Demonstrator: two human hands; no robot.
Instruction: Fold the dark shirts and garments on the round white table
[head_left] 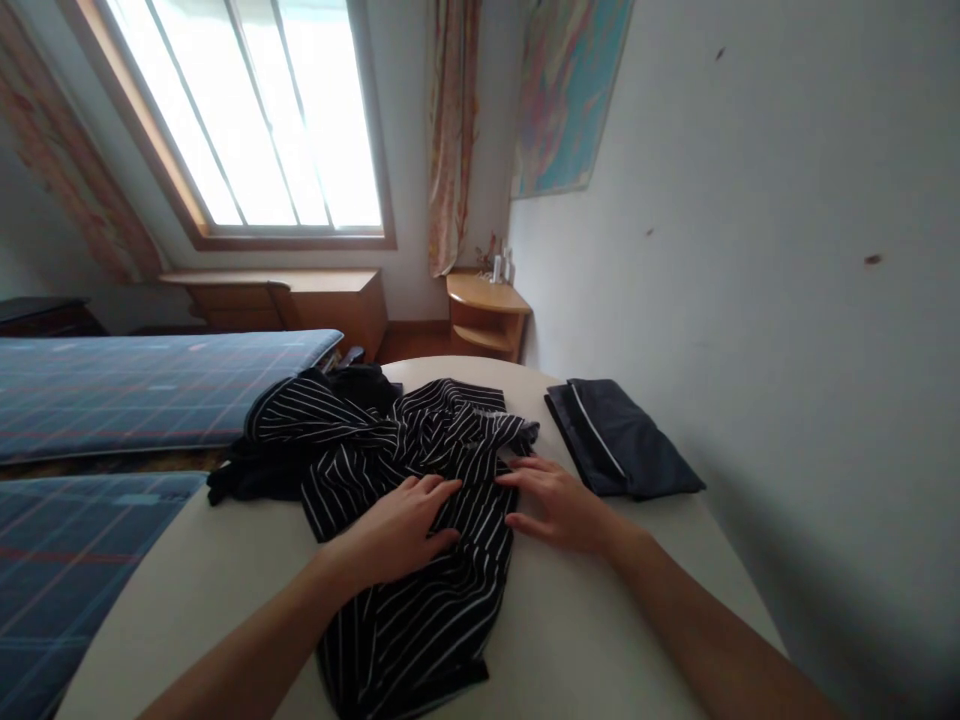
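Note:
A black garment with white stripes (442, 580) lies crumpled across the middle of a pale round table (585, 630). My left hand (397, 530) rests on the striped cloth, palm down, its fingers apart and gripping nothing. At the garment's right edge is my right hand (555, 505), fingers spread, the fingertips touching the cloth. Plain black clothing (262, 475) lies partly under the striped garment at the left. To the right, a dark folded garment (630, 440) with a thin light line lies flat, apart from both hands.
Left of the table are plaid-covered mattresses (150, 390). A wooden desk (330, 285) stands under the window (262, 120). Behind the table, a corner shelf (487, 292) holds small items. The white wall (787, 380) runs along the right side.

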